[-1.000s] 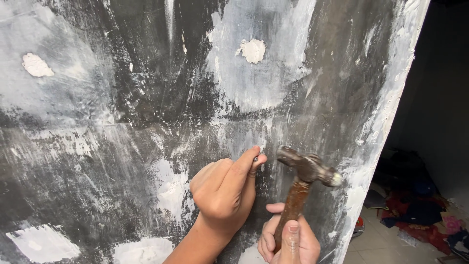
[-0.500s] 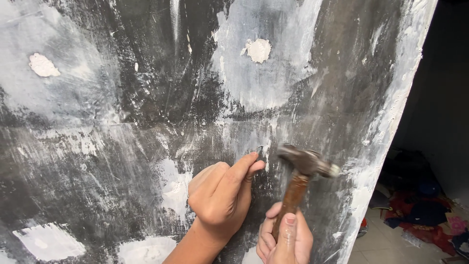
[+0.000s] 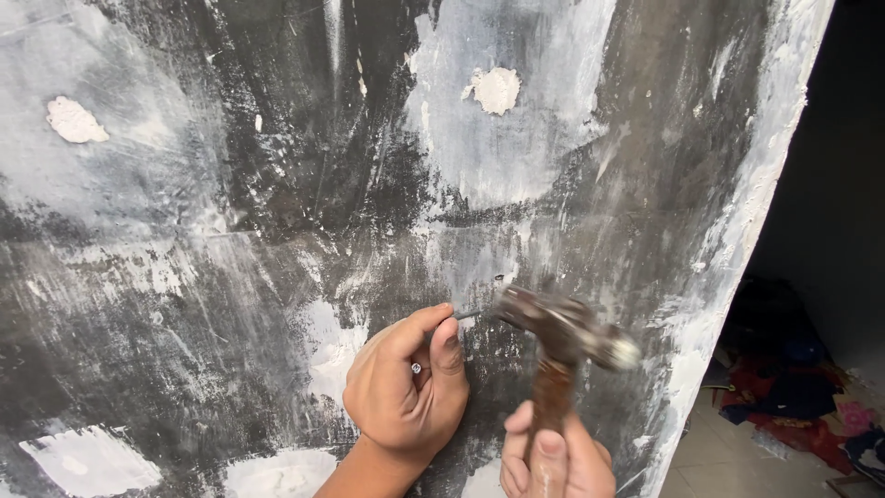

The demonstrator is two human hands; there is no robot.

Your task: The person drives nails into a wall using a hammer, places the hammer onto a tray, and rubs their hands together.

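Observation:
My left hand [image 3: 406, 387] pinches a thin nail [image 3: 468, 314] between thumb and forefinger and holds it against the dark, white-streaked wall [image 3: 277, 184]. A small ring shows on one finger. My right hand [image 3: 553, 456] grips the brown wooden handle of a rusty claw hammer [image 3: 562, 337] at the bottom of the view. The hammer head is blurred with motion and sits just right of the nail, close to or touching its end.
White filler patches [image 3: 496, 88] dot the wall, one top middle, one top left [image 3: 76, 120], others low on the left. The wall ends at a rough white edge [image 3: 756, 184] on the right. Beyond it lie a dark room and coloured cloth [image 3: 793, 387] on a tiled floor.
The hammer head has swung left toward the nail. My left hand has shifted its pinch slightly, with the nail now showing past the fingertips.

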